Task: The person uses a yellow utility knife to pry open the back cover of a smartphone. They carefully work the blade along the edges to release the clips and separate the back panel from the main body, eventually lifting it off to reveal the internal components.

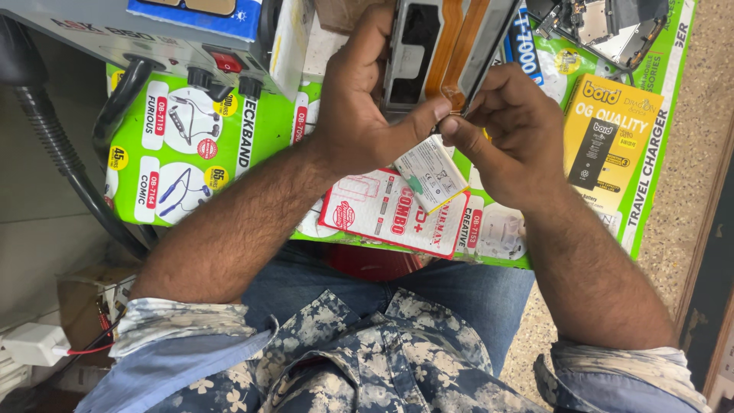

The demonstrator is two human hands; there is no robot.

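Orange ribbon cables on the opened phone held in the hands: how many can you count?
2. Both orange ribbon cables run side by side down the opened phone: one on the left, one on the right. Others may be hidden beyond the top edge of the picture.

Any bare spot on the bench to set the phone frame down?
Little. Freest patch: green mat left of the left hand, below the grey machine. Crowded under the phone frame and right hand: white battery, red-white packet, yellow box, opened phone.

Speckled stone floor (692, 153) at right, pale wall (46, 199) at left w/ even light.
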